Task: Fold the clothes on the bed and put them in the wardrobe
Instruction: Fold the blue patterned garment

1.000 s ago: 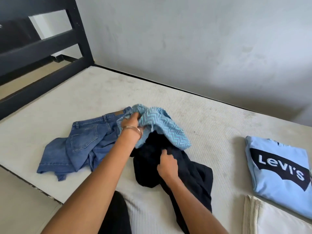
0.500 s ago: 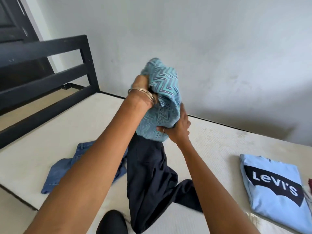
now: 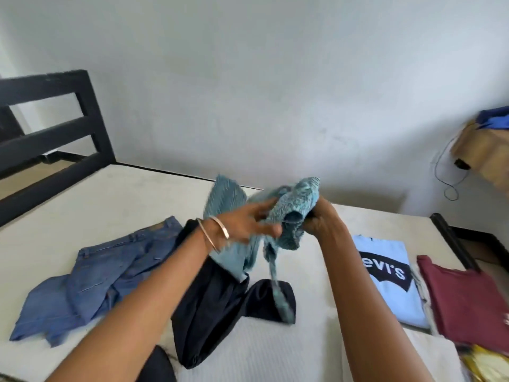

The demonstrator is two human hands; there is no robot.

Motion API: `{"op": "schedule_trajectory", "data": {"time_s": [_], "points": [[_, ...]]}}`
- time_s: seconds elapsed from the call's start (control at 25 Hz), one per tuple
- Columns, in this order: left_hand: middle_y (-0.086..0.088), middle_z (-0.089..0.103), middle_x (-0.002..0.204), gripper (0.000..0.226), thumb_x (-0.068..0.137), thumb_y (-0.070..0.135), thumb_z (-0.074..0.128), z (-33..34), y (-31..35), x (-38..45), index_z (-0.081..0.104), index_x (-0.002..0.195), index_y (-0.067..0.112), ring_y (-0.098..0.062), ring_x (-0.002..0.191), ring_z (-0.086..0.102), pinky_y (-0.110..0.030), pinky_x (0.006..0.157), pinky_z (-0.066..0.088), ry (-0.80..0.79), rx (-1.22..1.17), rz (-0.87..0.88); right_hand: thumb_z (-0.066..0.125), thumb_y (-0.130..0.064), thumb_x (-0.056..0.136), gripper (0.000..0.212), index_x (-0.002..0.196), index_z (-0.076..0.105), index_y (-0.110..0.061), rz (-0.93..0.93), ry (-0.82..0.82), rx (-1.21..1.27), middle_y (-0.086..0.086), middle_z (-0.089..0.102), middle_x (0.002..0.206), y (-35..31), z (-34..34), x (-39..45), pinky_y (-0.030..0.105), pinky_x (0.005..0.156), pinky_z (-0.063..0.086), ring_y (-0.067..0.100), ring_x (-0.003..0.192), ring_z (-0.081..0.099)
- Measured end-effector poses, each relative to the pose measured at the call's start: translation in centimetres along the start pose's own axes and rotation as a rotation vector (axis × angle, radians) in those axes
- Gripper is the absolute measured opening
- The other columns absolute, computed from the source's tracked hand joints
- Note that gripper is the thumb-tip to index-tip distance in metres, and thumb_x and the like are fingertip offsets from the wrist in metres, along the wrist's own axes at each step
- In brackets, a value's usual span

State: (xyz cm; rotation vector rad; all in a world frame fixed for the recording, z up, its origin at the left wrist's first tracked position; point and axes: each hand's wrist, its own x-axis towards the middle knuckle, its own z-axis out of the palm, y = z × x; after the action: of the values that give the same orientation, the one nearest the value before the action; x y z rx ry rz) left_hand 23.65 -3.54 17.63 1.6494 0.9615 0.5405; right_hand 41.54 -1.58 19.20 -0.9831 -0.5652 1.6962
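teal patterned garment (image 3: 292,213): bunched, held above bed | jeans (image 3: 110,274), black trousers (image 3: 217,301): unfolded on mattress

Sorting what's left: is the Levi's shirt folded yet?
Folded: the Levi's shirt lies flat as a neat rectangle on the bed, logo up.
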Motion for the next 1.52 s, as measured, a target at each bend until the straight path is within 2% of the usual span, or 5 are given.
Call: {"op": "schedule_trajectory", "data": {"time_s": [0.2,0.48,0.84,1.12,1.52], "points": [[-0.005,0.063,0.068,0.019,0.091,0.016,0.063,5.6,-0.8,2.0,0.063,0.075,0.007,-0.007,0.052,0.057,-0.026,0.061,0.046,0.442,-0.152,0.008,0.055,-0.019,0.098,0.012,0.097,0.059,-0.008,-0.097,0.217,-0.051,0.017,0.07,0.082,0.3,-4.4,-2.1,0.038,0.059,0.061,0.027,0.064,0.071],[-0.009,0.059,0.071,0.025,0.101,0.025,0.048,6.3,3.1,3.0,0.06,0.084,0.009,-0.019,0.056,0.058,-0.026,0.052,0.05,0.511,-0.54,-0.087,0.088,-0.011,0.066,0.12,0.154,0.009,-0.032,-0.499,-0.323,-1.057,-0.003,0.038,0.149,1.7,-7.1,-4.5,0.031,0.103,0.046,0.016,0.131,0.047],[-0.006,0.067,0.106,0.067,0.07,0.032,0.084,7.8,2.0,1.5,0.052,0.125,0.013,-0.026,0.098,0.066,-0.042,0.079,0.058,0.113,-0.266,-0.005,0.07,-0.006,0.069,0.072,0.135,0.043,-0.016,-0.693,0.089,-1.21,0.003,0.062,0.105,2.0,-6.9,-4.2,0.033,0.075,0.052,0.021,0.085,0.064],[-0.006,0.073,0.098,0.04,0.071,0.021,0.084,7.6,-0.4,3.5,0.065,0.106,0.015,-0.023,0.09,0.07,-0.043,0.085,0.056,0.508,-0.035,0.195,0.055,0.025,0.075,0.114,0.154,0.005,-0.041,-0.482,-0.298,-1.009,-0.043,0.047,0.123,2.0,-8.5,-4.2,0.037,0.073,0.053,0.023,0.093,0.06],[-0.004,0.065,0.058,0.016,0.093,0.005,0.059,8.7,2.0,4.7,0.06,0.076,0.005,-0.02,0.053,0.064,-0.029,0.051,0.056,0.645,-0.752,0.044,0.078,-0.018,0.079,0.067,0.139,0.049,-0.026,-0.795,0.084,-1.115,0.008,0.036,0.156,5.0,-7.7,-4.4,0.037,0.107,0.045,0.021,0.137,0.044]]}}
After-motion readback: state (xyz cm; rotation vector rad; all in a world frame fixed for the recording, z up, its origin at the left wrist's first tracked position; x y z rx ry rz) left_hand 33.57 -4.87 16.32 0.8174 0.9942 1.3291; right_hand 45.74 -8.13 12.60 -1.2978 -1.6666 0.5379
